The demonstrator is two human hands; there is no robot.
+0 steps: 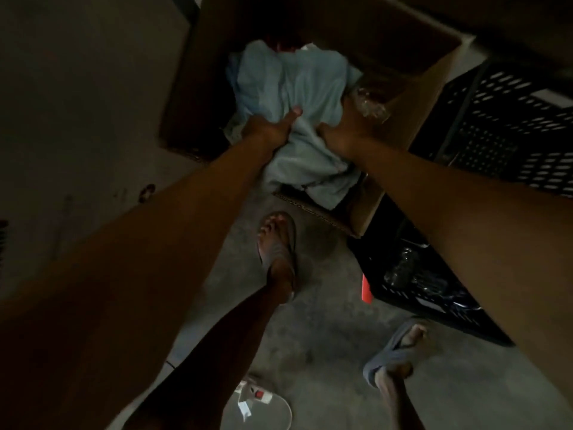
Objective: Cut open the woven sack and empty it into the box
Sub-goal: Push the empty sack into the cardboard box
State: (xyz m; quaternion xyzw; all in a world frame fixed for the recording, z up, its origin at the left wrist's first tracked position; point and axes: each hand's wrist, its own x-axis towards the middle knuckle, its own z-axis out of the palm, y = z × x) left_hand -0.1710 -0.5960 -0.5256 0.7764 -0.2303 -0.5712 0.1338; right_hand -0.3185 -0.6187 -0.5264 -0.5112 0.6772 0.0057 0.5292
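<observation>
A pale blue-grey woven sack lies crumpled in and over the open cardboard box in front of me. My left hand grips the sack's left side, thumb stretched across the fabric. My right hand clutches the sack's right side, close to the box's near right wall. The sack's lower end hangs over the box's front edge. Something dark red shows behind the sack, deep in the box. Crinkled clear plastic sits by the right wall. The scene is dim.
A black perforated plastic crate stands right of the box, a second crate below it. A pale cardboard surface fills the left. My sandalled feet stand on the concrete floor; a white power strip lies near them.
</observation>
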